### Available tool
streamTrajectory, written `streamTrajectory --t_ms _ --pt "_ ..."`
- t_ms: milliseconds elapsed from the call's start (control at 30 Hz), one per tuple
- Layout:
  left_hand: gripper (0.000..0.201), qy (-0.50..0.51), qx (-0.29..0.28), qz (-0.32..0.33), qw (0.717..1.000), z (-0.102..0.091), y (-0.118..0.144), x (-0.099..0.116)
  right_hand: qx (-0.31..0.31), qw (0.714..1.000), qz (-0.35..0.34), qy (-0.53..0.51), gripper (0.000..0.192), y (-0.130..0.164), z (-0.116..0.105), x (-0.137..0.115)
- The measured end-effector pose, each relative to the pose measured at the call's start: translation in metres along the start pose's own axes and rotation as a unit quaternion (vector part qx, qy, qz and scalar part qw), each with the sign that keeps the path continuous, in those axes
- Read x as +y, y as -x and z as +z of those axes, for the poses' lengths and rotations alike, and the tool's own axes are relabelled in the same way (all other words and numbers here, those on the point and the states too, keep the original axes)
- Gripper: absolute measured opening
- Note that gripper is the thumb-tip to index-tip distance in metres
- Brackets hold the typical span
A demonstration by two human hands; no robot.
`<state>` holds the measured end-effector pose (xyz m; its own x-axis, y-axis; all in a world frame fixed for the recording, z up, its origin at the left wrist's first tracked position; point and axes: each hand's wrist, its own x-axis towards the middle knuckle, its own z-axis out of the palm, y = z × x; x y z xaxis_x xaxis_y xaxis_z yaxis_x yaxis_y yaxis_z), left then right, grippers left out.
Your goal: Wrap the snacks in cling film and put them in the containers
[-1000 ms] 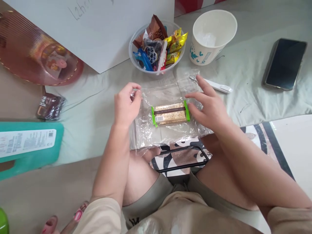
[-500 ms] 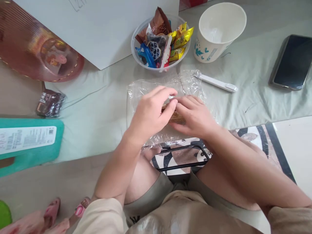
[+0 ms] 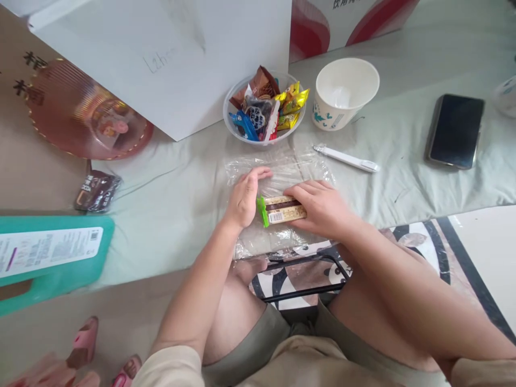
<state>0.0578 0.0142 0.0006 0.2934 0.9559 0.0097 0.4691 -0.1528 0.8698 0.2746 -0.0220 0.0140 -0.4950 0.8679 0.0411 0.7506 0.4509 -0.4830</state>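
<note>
Pale green cloth (image 3: pixel 169 193) covers the low surface before us, and on it lies a clear plastic bag (image 3: pixel 278 166) with a snack bar (image 3: pixel 282 209) resting on top; the bar has a lime-green end and a white barcode label whose digits we cannot read. Our right hand (image 3: pixel 322 207) lies flat over the bar's right half, fingers together, pressing rather than gripping. Our left hand (image 3: pixel 244 196) rests open on the plastic just left of the bar, fingers loosely spread. Beyond, a clear bowl (image 3: pixel 231 115) holds mixed sweets with print too small to read. Right of it stand a white paper cup (image 3: pixel 344 94), a white pen (image 3: pixel 346 158) and a dark phone (image 3: pixel 455 131). Far left, a white board (image 3: pixel 161 59) bears faint handwriting, perhaps "Lahe". A teal board (image 3: pixel 52 252) is cut off at the left edge.
</note>
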Motion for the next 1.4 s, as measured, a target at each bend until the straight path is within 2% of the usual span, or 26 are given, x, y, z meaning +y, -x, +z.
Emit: streamTrajectory --t_ms 167,233,333,433,533,600,700,800,933,1000,1100,1233,1300,1400 --pt "0.076 -0.006 -0.017 -0.023 1.0 -0.002 -0.001 0.005 0.064 0.994 0.002 -0.093 0.044 0.009 -0.007 0.006" --pt "0.074 -0.014 -0.023 -0.026 0.999 -0.002 -0.001 0.007 0.088 0.989 0.016 -0.117 0.047 0.009 -0.017 0.005" --pt "0.071 -0.04 -0.027 -0.016 0.999 -0.001 0.0 0.009 0.131 0.982 0.073 -0.114 0.049 -0.002 -0.039 0.0" --pt "0.069 -0.056 -0.03 -0.018 0.998 0.001 0.001 0.008 0.16 0.977 0.121 -0.071 0.046 -0.033 -0.067 -0.005" --pt "0.065 -0.059 -0.037 -0.027 0.997 0.001 0.003 0.007 0.185 0.975 0.124 0.015 0.043 -0.079 -0.09 -0.003" --pt "0.062 -0.056 -0.044 -0.034 0.997 0.001 0.003 0.007 0.199 0.971 0.109 0.073 0.042 -0.111 -0.096 0.005" --pt "0.06 -0.059 -0.05 -0.041 0.996 0.0 0.002 0.008 0.185 0.972 0.061 0.128 0.043 -0.15 -0.092 0.021" --pt "0.06 -0.058 -0.051 -0.038 0.996 0.0 0.003 0.009 0.167 0.975 0.042 0.143 0.047 -0.165 -0.087 0.031" --pt "0.06 -0.054 -0.055 -0.036 0.996 -0.001 0.003 0.009 0.194 0.969 0.077 0.132 0.054 -0.153 -0.094 0.021" --pt "0.06 -0.053 -0.054 -0.035 0.997 0.0 0.003 0.009 0.205 0.968 0.074 0.125 0.057 -0.145 -0.095 0.012" --pt "0.06 -0.054 -0.053 -0.033 0.997 0.001 0.003 0.008 0.208 0.968 0.049 0.128 0.05 -0.142 -0.086 0.007" --pt "0.056 -0.058 -0.051 -0.03 0.997 0.002 0.003 0.007 0.177 0.972 0.07 0.136 0.039 -0.149 -0.075 0.01" --pt "0.056 -0.056 -0.052 -0.028 0.997 0.002 0.003 0.008 0.173 0.974 0.051 0.137 0.039 -0.153 -0.071 0.015" --pt "0.055 -0.057 -0.054 -0.027 0.997 0.002 0.004 0.008 0.166 0.979 0.002 0.118 0.052 -0.154 -0.059 0.023"
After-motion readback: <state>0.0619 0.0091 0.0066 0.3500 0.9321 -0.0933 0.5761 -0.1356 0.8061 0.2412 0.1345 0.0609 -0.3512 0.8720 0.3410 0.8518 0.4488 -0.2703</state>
